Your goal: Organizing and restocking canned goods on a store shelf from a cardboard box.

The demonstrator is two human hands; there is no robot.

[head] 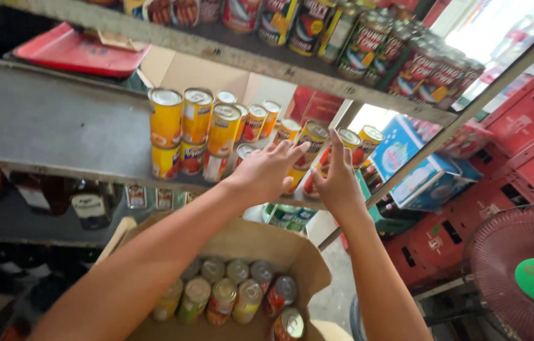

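Small yellow-and-red labelled tin cans [308, 142] are being arranged at the right end of a grey, worn shelf board [46, 123], stacked two high; this stacking looks to be the step in hand. The cans are cylindrical, with pale metal lids and glossy yellow wrappers bearing red pictures. The left hand [267, 170] is laid with fingers spread over the cans at the front of the row, touching them rather than closing around any single one. The right hand [337, 180] is raised just beside it, fingers stretched upward against the can at the row's right end; whether a can is actually gripped cannot be told. The next move would seem to call for care that the upper tier stays squarely seated on the lower, since the cans stand near the shelf's front edge.

Further left on the same board a taller group of yellow cans [194, 129] is stacked in two tiers. Below the forearms an open brown cardboard box [308, 262] is seen, with more lidded cans [235, 293] standing inside. Above, a higher shelf is lined with dark-labelled tins [368, 44]. At the lower right a round maroon fan grille [500, 252] is visible, with red plastic crates [532, 120] behind
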